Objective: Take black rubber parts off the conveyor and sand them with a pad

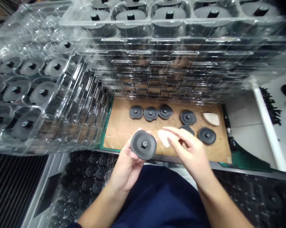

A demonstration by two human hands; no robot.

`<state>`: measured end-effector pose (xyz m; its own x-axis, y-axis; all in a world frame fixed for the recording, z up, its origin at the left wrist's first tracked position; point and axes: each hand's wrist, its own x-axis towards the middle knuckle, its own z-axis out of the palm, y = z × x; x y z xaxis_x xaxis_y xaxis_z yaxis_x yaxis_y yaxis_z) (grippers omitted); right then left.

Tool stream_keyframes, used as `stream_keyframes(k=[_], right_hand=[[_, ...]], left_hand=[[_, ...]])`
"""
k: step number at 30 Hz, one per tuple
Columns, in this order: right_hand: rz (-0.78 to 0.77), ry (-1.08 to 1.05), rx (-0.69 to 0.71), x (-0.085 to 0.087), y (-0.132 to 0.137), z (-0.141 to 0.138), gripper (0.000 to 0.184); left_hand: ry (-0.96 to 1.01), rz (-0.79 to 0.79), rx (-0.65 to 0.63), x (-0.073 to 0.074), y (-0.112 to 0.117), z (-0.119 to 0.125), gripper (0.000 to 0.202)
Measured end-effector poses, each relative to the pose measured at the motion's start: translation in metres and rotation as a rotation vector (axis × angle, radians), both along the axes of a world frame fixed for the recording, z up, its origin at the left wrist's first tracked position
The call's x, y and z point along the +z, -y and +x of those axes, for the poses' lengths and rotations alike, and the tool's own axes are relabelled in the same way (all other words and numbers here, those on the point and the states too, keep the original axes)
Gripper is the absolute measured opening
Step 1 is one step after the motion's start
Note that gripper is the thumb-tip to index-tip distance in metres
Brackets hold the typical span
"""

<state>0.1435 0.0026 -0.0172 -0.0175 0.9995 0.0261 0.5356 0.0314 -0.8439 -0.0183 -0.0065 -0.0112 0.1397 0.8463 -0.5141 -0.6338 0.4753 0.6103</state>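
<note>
My left hand (130,163) grips a dark grey rounded disc (138,148) by its edge, its short central stem facing up. To its right, my right hand (189,147) pinches a small white pad (165,138), slightly blurred. The pad is close to the disc but apart from it. Beneath, several similar discs lie on brown cardboard (116,126), among them a disc (150,113) in a row of three and another disc (207,136) at the right. One disc (187,129) is partly hidden by my right hand. A cream wedge-shaped pad (211,118) rests at the cardboard's right side.
A tall stack of clear plastic trays (157,63) holding discs rises behind the cardboard. Another tray stack (78,104) stands at the left. Below left, a lower tray (90,171) holds dark round parts. A white panel edge (268,126) and a dark pen-like tool (229,133) are at right.
</note>
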Motion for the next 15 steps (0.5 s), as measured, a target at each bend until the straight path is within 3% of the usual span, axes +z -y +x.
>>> stream_keyframes(k=[2, 4, 5, 7, 9, 12, 15], right_hand=[[0.181, -0.058, -0.024, 0.030, -0.003, -0.009, 0.024], [0.319, -0.093, 0.116, 0.050, -0.003, -0.019, 0.024], [0.315, -0.096, 0.217, 0.055, -0.001, -0.022, 0.024], [0.202, -0.079, 0.378, 0.059, 0.000, -0.025, 0.023], [0.132, -0.035, 0.419, 0.058, -0.002, -0.026, 0.021], [0.285, 0.000, 0.278, 0.058, -0.004, -0.027, 0.025], [0.320, -0.033, 0.339, 0.059, -0.001, -0.021, 0.024]], left_hand=[[0.014, -0.001, -0.005, 0.000, 0.001, 0.001, 0.059], [0.039, -0.005, -0.015, 0.000, 0.000, 0.002, 0.049], [0.038, -0.012, -0.017, 0.000, 0.000, 0.001, 0.046], [0.016, -0.029, -0.010, 0.002, -0.002, 0.001, 0.046], [0.001, -0.036, -0.009, 0.004, -0.002, 0.002, 0.052], [0.066, -0.010, -0.064, 0.005, -0.002, 0.004, 0.044], [0.137, 0.024, -0.104, 0.003, -0.002, 0.000, 0.043]])
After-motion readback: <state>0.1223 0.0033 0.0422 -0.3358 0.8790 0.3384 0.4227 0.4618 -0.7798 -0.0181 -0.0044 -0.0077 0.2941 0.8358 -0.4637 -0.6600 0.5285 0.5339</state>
